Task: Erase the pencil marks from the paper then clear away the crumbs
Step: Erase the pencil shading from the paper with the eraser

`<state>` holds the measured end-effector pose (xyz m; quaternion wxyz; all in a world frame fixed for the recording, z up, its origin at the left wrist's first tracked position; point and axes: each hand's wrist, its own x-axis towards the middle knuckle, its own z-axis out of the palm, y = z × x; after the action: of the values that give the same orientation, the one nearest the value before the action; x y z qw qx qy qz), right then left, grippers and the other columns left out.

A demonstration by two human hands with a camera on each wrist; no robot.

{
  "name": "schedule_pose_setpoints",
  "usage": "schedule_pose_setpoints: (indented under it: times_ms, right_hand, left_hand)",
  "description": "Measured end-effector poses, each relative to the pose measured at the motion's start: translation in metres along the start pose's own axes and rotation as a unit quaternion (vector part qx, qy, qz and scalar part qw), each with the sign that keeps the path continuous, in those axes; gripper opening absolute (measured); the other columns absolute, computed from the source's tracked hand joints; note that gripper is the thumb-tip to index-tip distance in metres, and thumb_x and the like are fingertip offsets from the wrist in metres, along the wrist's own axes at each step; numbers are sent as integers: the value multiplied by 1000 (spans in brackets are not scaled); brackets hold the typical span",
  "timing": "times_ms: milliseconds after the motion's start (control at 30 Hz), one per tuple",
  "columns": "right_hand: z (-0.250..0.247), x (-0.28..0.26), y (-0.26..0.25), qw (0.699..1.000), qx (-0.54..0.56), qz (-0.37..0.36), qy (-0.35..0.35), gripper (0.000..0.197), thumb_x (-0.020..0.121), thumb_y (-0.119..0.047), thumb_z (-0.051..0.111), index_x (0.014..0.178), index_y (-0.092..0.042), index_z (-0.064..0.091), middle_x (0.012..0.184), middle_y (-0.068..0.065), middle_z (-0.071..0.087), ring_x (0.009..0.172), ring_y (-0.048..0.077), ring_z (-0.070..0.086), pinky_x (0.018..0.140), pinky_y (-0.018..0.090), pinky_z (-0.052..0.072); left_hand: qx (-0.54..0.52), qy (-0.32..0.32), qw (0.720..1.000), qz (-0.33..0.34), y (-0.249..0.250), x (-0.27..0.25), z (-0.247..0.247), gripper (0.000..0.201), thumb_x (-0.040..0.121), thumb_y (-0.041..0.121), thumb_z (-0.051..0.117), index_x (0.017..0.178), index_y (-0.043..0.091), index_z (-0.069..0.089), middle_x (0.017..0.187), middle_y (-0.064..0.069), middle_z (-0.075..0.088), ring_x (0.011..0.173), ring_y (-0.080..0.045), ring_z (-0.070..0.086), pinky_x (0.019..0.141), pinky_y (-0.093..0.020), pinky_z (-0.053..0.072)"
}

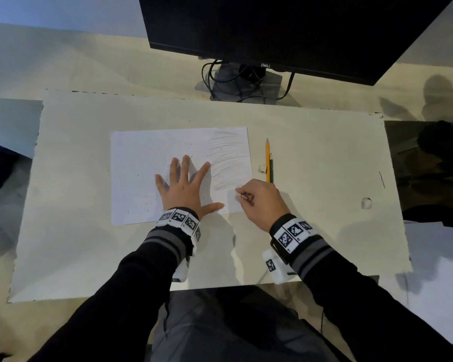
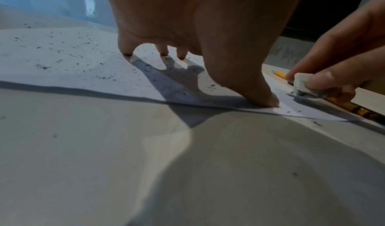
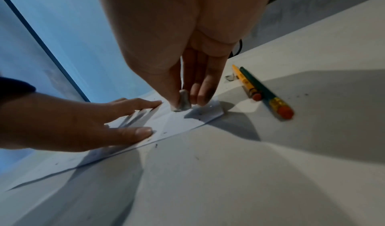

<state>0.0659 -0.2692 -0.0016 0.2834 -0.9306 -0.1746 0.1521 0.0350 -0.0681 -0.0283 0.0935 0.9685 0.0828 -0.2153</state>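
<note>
A white sheet of paper [image 1: 141, 163] lies on the desk, with grey pencil marks [image 1: 229, 158] down its right part and dark eraser crumbs [image 1: 139, 197] scattered over the rest. My left hand [image 1: 183, 184] lies flat on the paper, fingers spread, pressing it down; its fingertips [image 2: 127, 51] touch the sheet. My right hand [image 1: 259, 199] pinches a small white eraser [image 2: 302, 84], grey with graphite on its underside, and holds it against the paper's lower right corner. The eraser [image 3: 183, 102] shows between thumb and fingers in the right wrist view.
A yellow pencil [image 1: 267, 160] and a green pencil [image 1: 271, 168] lie just right of the paper, with a second small eraser [image 1: 262, 168] beside them. A black monitor [image 1: 285, 30] and its cables [image 1: 246, 79] stand at the back. The desk mat [image 1: 324, 205] ends near my body.
</note>
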Motion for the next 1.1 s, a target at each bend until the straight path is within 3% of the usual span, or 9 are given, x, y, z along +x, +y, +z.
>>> schedule_pose_setpoints:
  times_ms: [167,400,500,633,733,867,1000,1100]
  right_hand:
    - [3,9,0,1000,18,-3,21,17,90,-13,67,106,-10,73,98,-1,67,81,5,54,80,17,46]
    - [9,2,-4,994,-51,-70,-65,19,91,-7,64,108,-8,73,103,6,71,96,25,63,87,38,53]
    - [-4,10,-3,987,-75,-67,-127,21,94,-13,62,112,-11,72,106,5,71,98,24,64,89,40,53]
    - [-14,33,-7,992,-68,-57,-88,20,96,-17,60,110,-11,72,104,4,69,94,22,64,87,35,51]
    - [-6,25,-6,980,-92,-85,-154,21,95,-14,58,111,-10,72,106,5,67,99,24,61,88,39,50]
    - [-20,19,-1,958,-113,-100,-242,18,93,-16,61,106,-14,74,104,0,69,97,19,62,88,35,50]
    - [-30,44,0,978,-92,-77,-168,15,92,-18,65,103,-12,75,100,-1,69,93,16,62,87,34,51]
    - [-27,38,5,973,-104,-84,-187,17,93,-15,64,106,-10,74,102,1,69,94,18,62,86,28,48]
  left_hand:
    - [4,-2,1000,-4,-17,-2,-2,110,66,91,49,152,48,-6,164,-2,-17,150,-29,-14,116,-66,7]
    - [4,-27,1000,-11,-7,1,-10,118,64,86,59,155,35,3,163,-12,-14,149,-37,-15,117,-63,10]
    - [-6,-41,998,-39,2,3,-11,122,58,89,59,152,36,4,162,-13,-17,148,-39,-19,114,-68,7]
    - [-14,-33,998,-43,1,2,-6,122,57,90,59,152,37,3,162,-11,-19,147,-37,-22,114,-69,5]
    - [-18,-24,999,-44,0,1,-2,123,56,91,58,152,38,2,162,-9,-20,147,-36,-24,115,-68,3]
    - [-21,-32,998,-50,0,3,-2,126,55,93,58,152,38,-2,161,-9,-24,145,-36,-28,114,-69,0]
    - [-26,-25,998,-46,1,2,0,125,55,92,58,152,38,0,161,-9,-22,146,-36,-27,114,-68,0]
    - [-22,-27,998,-48,1,2,-2,124,56,91,59,152,38,0,161,-9,-22,146,-37,-26,115,-68,0]
